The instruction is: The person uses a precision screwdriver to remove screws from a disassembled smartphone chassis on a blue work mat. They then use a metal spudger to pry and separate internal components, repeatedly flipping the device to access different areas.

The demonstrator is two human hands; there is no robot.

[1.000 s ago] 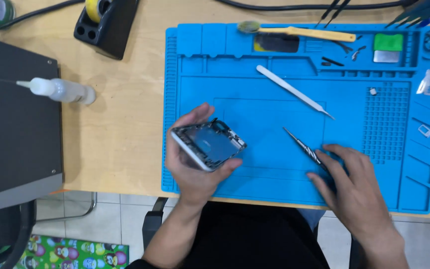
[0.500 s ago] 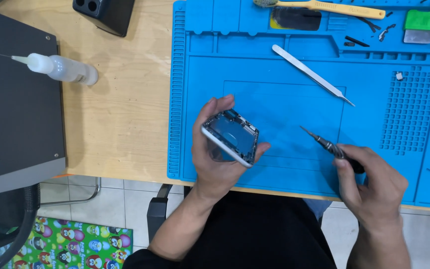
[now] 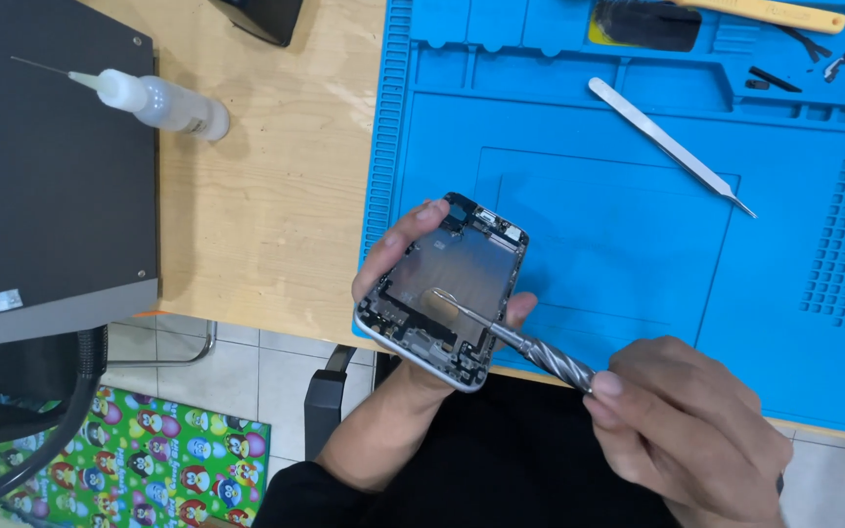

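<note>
Opened phone shell (image 3: 442, 293) gripped in left hand (image 3: 413, 293) over counter edge.
Right hand (image 3: 682, 430) pinches screwdriver (image 3: 511, 337), tip inside; shell looks mostly stripped, tip contact unclear.

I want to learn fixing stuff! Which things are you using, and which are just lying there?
In use:
left hand holds the opened phone
right hand holds the screwdriver, tip in the phone

Lying about:
tweezers on the blue mat
squeeze bottle
grey box

Opened phone housing (image 3: 445, 286), tilted, with metal screwdriver (image 3: 511, 337) tip inside it.
</note>
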